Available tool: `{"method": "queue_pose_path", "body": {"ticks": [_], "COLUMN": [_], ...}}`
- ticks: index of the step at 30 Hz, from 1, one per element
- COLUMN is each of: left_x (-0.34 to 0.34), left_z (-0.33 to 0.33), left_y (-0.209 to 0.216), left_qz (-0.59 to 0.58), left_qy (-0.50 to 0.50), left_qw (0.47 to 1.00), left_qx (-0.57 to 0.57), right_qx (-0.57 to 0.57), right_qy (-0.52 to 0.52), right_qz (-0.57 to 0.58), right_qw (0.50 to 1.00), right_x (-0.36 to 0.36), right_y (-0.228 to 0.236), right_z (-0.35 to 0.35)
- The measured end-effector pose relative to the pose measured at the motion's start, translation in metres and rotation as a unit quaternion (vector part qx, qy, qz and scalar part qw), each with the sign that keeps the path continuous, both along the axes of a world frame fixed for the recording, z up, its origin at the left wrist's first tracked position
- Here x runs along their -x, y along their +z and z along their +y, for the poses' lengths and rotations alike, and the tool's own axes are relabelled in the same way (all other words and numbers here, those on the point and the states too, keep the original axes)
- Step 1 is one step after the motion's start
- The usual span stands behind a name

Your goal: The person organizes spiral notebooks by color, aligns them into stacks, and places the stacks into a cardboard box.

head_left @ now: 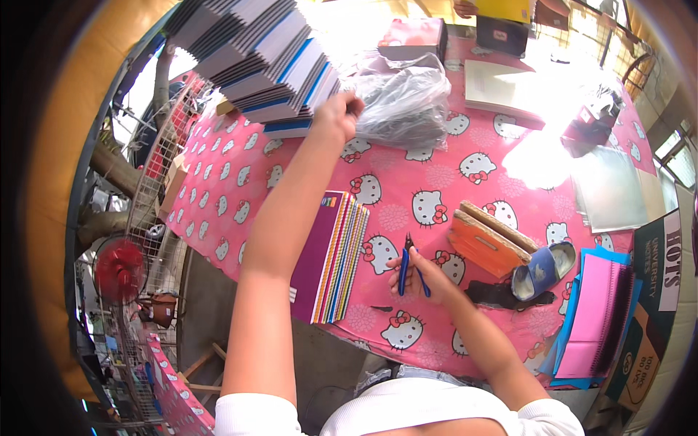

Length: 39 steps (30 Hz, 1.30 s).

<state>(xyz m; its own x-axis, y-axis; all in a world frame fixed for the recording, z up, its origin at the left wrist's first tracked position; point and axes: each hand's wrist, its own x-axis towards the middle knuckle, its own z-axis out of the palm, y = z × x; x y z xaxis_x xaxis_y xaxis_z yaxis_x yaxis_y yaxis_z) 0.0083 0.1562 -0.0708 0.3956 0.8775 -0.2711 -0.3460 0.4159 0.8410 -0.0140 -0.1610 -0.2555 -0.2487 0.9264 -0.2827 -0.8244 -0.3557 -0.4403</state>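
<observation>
My right hand (429, 280) holds a pair of blue-handled pliers (404, 272), their small dark jaws pointing away from me and the handles spread. My left hand (339, 116) reaches far out with curled fingers, at the right edge of a tall stack of notebooks (269, 65) and beside a clear plastic bag (407, 94). Whatever those fingers may hold is hidden. Between my arms, a pile of spiral notebooks with a purple cover (318, 254) lies near the table's front edge, its multicoloured edges facing right.
An orange-faced wooden block (486, 243), a blue slipper (544, 271) and pink and blue notebook covers (592, 316) lie to the right. Beyond them stands a printed carton (654, 291). Cream sheets (502, 91) and a box (413, 38) sit farther back. A red fan (120, 269) is at left.
</observation>
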Motion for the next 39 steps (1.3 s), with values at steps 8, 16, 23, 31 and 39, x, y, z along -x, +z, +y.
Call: {"method": "queue_pose_path", "body": {"ticks": [8,16,23,31,39], "left_x": [-0.047,0.095,0.243,0.251,0.250], "left_z": [0.058,-0.087,-0.182,-0.181,-0.185], "left_y": [-0.004,0.034,-0.049,-0.076,-0.071], "left_qz": [0.435,0.406,0.633,0.539,0.553], "left_qy": [-0.108,-0.258,-0.243,-0.179,-0.186], "left_qw": [0.820,0.738,0.465,0.527,0.514], "left_qx": [-0.355,-0.472,-0.569,-0.632,-0.629], "right_qx": [0.015,-0.079,-0.280,-0.406,-0.234], "right_qy": [0.011,-0.009,0.021,-0.144,0.135], "right_qz": [-0.034,-0.030,-0.661,-0.802,-0.567], "right_qw": [0.999,0.996,0.696,0.413,0.778], "right_x": [0.002,0.001,0.068,0.093,0.079], "right_y": [0.010,-0.011,0.092,0.090,0.093], "right_z": [-0.001,0.000,-0.028,-0.019,0.010]}}
